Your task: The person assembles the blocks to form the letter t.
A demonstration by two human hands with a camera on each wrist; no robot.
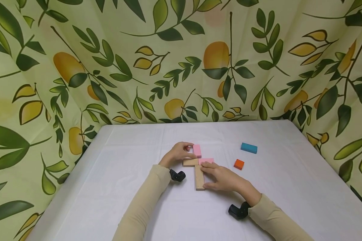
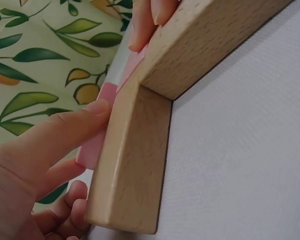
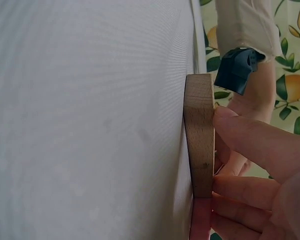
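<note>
My left hand (image 1: 181, 152) pinches a pink block (image 1: 197, 150) and holds it against the far side of a short wooden block (image 1: 190, 162). In the left wrist view the thumb (image 2: 65, 132) presses that pink block (image 2: 96, 147) beside the short wooden block (image 2: 135, 160). My right hand (image 1: 221, 176) lies with straight fingers on a second pink block (image 1: 205, 161), thumb against a long wooden block (image 1: 199, 178). The right wrist view shows the thumb (image 3: 250, 137) touching the long wooden block's (image 3: 200, 135) edge. The blocks lie flat together on the white table (image 1: 123, 187).
A blue block (image 1: 248, 147) and a smaller orange block (image 1: 239, 164) lie apart to the right of my hands. A leaf-and-lemon patterned cloth (image 1: 181, 60) walls in the table at the back and both sides.
</note>
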